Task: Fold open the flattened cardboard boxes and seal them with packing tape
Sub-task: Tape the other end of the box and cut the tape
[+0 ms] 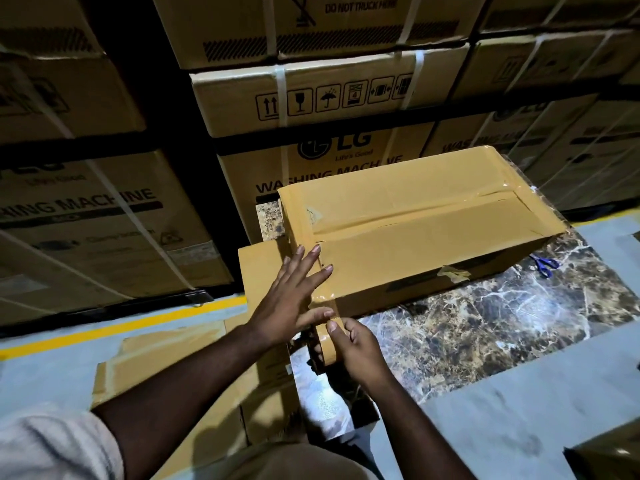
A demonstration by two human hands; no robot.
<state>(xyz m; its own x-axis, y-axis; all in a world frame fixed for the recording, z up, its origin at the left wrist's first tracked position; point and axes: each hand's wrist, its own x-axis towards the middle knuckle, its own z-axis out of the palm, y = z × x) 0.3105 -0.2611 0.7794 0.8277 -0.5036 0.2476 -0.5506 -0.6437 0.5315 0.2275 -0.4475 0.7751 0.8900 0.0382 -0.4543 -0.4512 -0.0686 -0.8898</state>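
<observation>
Stacked cartons [311, 95] wall the far side. On the marble worktop [502, 317], toward its far left corner, sits the box [415, 233], erected, its centre seam already taped. Flat boxes [166, 355] wait off the left edge. Scissors [544, 265] lie by the right edge. The left hand [294, 296] presses flat-fingered on the box's near end; the right hand [356, 351] grips the tape [325, 344], running a strip over that end.

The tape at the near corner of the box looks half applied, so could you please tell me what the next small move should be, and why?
Probably pull the tape roll further down and press the strip flat onto the side of the box. The left hand lies open on the box's near corner, pinning the tape there, while the right hand grips the roll just below the edge, so the strip is not yet stuck down or cut.
</observation>
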